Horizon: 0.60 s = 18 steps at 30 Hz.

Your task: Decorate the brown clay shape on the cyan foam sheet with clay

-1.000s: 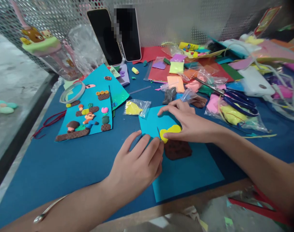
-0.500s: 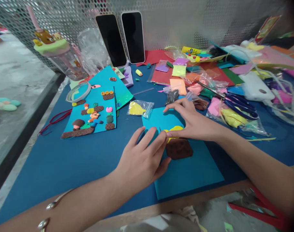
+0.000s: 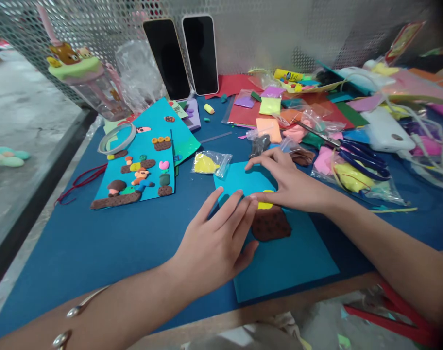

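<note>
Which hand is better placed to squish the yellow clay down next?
Probably the left hand. Its fingertips lie right at the yellow clay, above the brown clay. The right hand is spread flat over the light blue paper and seems busy holding it.

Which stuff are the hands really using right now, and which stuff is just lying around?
In use:
left hand and right hand, both on the yellow clay piece
brown dotted clay slab
turquoise paper sheet underneath

Lying about:
finished clay picture on blue card
two black phones
blue-handled scissors
clear tape ring
bagged yellow clay
</note>
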Each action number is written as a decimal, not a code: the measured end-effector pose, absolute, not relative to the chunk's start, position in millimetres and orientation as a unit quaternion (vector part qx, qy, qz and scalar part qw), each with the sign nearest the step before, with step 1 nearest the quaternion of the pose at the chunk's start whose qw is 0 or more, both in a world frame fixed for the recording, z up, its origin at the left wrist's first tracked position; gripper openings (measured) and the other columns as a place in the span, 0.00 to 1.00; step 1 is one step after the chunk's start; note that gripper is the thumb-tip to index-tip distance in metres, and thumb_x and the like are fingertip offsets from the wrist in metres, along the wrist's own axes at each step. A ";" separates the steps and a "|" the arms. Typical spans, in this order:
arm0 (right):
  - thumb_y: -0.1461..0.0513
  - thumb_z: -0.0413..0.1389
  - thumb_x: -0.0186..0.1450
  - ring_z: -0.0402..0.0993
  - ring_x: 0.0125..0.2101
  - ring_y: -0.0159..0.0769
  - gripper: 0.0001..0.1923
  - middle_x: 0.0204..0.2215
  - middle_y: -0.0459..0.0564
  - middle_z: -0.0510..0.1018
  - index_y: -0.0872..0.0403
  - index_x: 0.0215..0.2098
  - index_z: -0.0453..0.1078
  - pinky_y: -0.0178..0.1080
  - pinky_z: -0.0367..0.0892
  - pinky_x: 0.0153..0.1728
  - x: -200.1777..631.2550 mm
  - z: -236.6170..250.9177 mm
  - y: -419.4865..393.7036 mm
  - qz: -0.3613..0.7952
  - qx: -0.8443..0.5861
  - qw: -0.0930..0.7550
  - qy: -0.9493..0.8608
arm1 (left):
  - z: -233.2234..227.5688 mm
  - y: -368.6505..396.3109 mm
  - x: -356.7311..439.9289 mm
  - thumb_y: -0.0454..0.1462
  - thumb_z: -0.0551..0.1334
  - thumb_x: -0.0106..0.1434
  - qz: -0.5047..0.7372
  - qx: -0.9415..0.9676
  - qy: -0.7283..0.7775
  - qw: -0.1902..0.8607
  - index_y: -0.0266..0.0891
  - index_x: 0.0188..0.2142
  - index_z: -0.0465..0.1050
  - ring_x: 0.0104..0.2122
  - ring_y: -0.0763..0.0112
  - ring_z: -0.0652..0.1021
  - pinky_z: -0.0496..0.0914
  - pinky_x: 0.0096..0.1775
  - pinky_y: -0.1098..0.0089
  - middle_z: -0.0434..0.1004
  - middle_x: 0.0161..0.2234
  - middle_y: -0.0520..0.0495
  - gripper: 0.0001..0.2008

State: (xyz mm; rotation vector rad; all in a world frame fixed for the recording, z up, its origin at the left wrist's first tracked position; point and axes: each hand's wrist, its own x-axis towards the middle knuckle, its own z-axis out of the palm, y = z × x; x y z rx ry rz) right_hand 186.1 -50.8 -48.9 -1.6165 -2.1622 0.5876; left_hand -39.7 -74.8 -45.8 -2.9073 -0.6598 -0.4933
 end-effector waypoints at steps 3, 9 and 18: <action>0.44 0.58 0.58 0.58 0.55 0.51 0.25 0.49 0.53 0.61 0.44 0.50 0.64 0.55 0.57 0.55 186.3 -48.5 -49.6 0.218 -0.577 0.181 -0.766 | -46.7 -74.8 -39.6 0.43 0.50 0.69 -0.150 -0.960 -0.228 0.060 0.30 0.58 0.64 0.60 0.59 0.64 0.52 0.62 0.53 0.68 0.58 0.43 0.24; 0.47 0.58 0.59 0.59 0.54 0.50 0.24 0.49 0.52 0.61 0.45 0.50 0.64 0.54 0.57 0.55 186.4 -52.4 -46.8 0.208 -0.572 0.197 -0.769 | -48.4 -74.0 -36.1 0.47 0.50 0.68 -0.134 -0.960 -0.235 0.069 0.32 0.58 0.65 0.60 0.56 0.64 0.52 0.63 0.52 0.67 0.58 0.45 0.26; 0.51 0.58 0.60 0.65 0.46 0.43 0.21 0.48 0.53 0.65 0.47 0.49 0.64 0.47 0.65 0.47 211.8 -42.3 -46.0 0.215 -0.561 0.250 -0.759 | -44.3 -67.6 -34.4 0.47 0.51 0.68 -0.127 -0.965 -0.227 0.045 0.32 0.56 0.68 0.60 0.53 0.64 0.53 0.62 0.50 0.71 0.56 0.44 0.25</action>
